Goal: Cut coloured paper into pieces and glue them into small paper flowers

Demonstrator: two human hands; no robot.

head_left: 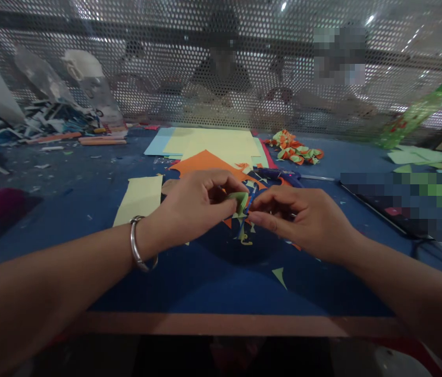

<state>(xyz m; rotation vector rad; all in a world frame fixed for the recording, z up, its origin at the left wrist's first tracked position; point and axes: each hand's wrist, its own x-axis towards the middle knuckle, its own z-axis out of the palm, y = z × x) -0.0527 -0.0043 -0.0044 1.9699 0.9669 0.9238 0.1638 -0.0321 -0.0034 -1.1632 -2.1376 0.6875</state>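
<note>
Pinching a small folded green paper between thumb and fingertips of the left hand, in the air above the middle of the blue table. Wearing a silver bangle on the left wrist. Curling the fingers of the right hand in close beside the green paper, thumb and forefinger at a slim blue tool; too blurred there to tell for certain between gripping and merely touching it. Just beyond the left hand, a pointed orange sheet, and behind that a stack of yellow sheets. To the left of the left hand, partly behind it, a pale yellow sheet. Beyond the right hand, a blue glue gun with a stick out of its back end, and farther off a heap of crumpled orange and green paper. Well over to the right, a dark flat device. Nearer the front edge, below the hands, a green scrap. Across the back, a perforated screen.
</note>
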